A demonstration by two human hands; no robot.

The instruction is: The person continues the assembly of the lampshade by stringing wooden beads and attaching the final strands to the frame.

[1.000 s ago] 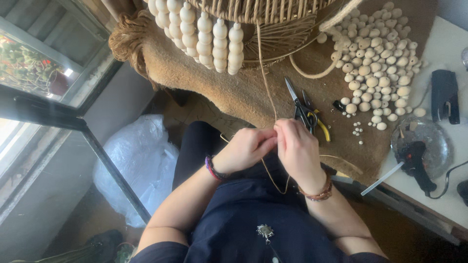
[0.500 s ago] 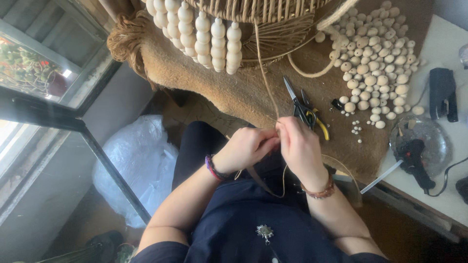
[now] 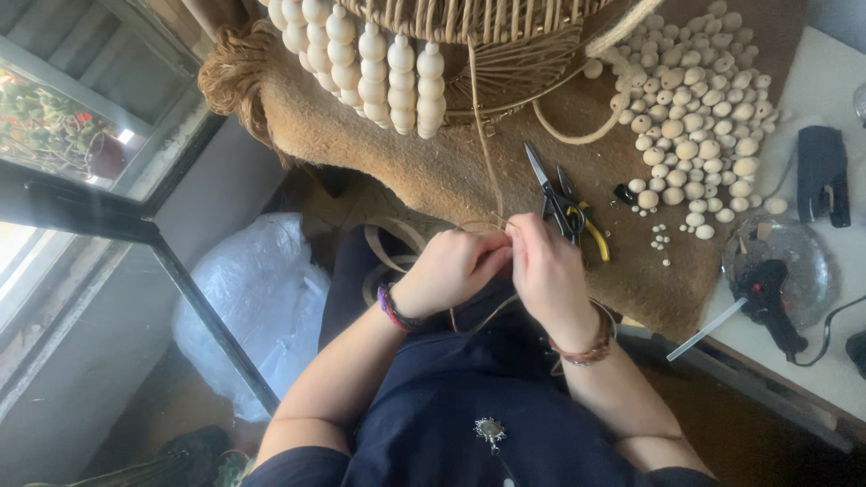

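Note:
My left hand (image 3: pixel 451 267) and my right hand (image 3: pixel 544 267) meet over my lap, fingertips pinched together on a thin tan rattan strand (image 3: pixel 485 149). The strand runs up from my fingers to a woven wicker piece (image 3: pixel 505 54) at the table's far edge. Strings of cream wooden beads (image 3: pixel 379 63) hang from that wicker piece. A loop of strand hangs below my hands. Scissors with yellow handles (image 3: pixel 566 206) lie on the brown burlap cloth (image 3: pixel 451 171) just beyond my right hand.
A pile of loose wooden beads (image 3: pixel 699 117) lies on the burlap at right. A glue gun (image 3: pixel 767 302) rests on a glass dish, a black tool (image 3: pixel 823 171) on the white table. A white plastic bag (image 3: pixel 248 307) sits on the floor at left by a window.
Both hands have shifted slightly up toward the table edge, keeping hold of the strand. The loop of strand below them has changed shape.

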